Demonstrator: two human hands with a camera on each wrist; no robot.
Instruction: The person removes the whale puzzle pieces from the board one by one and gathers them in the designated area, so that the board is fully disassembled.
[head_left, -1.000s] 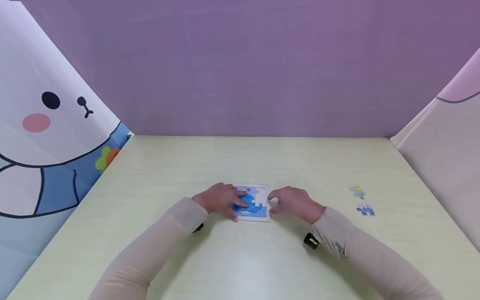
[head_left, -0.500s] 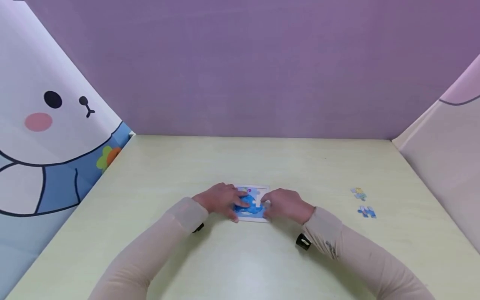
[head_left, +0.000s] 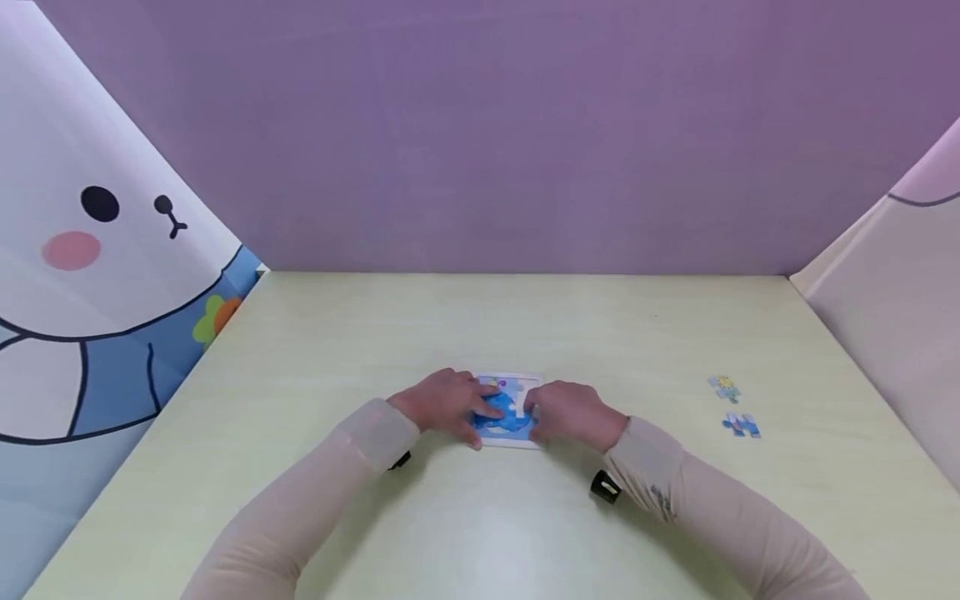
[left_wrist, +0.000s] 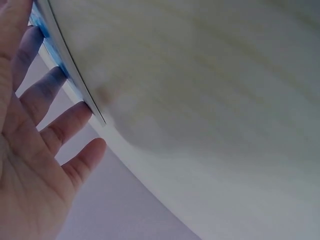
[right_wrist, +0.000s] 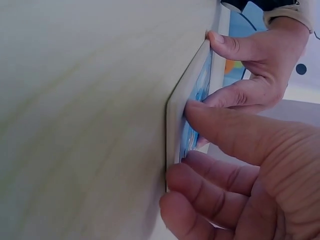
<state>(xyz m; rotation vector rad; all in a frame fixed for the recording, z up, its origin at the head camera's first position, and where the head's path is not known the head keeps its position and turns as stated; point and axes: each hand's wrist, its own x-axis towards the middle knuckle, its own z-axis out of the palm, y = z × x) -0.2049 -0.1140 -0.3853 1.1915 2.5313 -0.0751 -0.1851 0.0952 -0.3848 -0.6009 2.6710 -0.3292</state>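
Observation:
A small framed jigsaw puzzle (head_left: 513, 425) with a blue picture lies on the table, and a white gap shows near its right side. My left hand (head_left: 448, 405) rests on its left part, fingers spread over the picture. In the left wrist view, several fingertips of that hand touch the frame (left_wrist: 75, 67). At the puzzle's right end, my right hand (head_left: 572, 413) holds the edge. Its thumb (right_wrist: 215, 117) lies on the near right corner in the right wrist view, and the other fingers curl at the far corner. Part of the puzzle is hidden beneath the hands.
Two small groups of jigsaw pieces lie to the right on the table (head_left: 480, 517): one with a yellow sun (head_left: 725, 387), one blue (head_left: 742, 425). A purple backdrop (head_left: 525, 133) stands behind the table, with printed cloths (head_left: 90, 333) at the sides.
My right hand has moved left from beside the puzzle onto its right end. The left hand stays on the left part, and the loose pieces have not moved on the table.

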